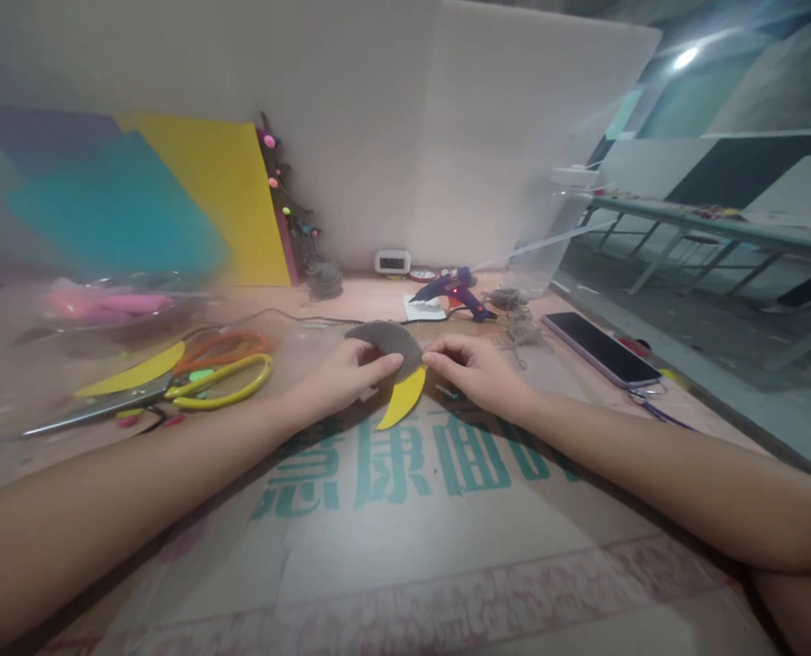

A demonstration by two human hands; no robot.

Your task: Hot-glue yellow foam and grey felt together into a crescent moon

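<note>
A crescent (405,395) lies between my hands above the sheet with green characters. Its lower tip is bare yellow, and the upper part has a grey covering (388,339) that looks like wound yarn. My left hand (363,366) grips the grey part, thumb on top and fingers mostly hidden behind it. At the opposite edge, where grey meets yellow, my right hand (466,363) is closed in a pinch. Whatever sits between its fingertips is too small to make out.
Scissors (173,392) with orange and yellow handles lie left, beside another yellow crescent (136,369). Behind are a glue gun (456,292), tangled grey yarn (515,314), a grey yarn ball (324,279) and a small clock (393,262). A phone (600,349) lies right.
</note>
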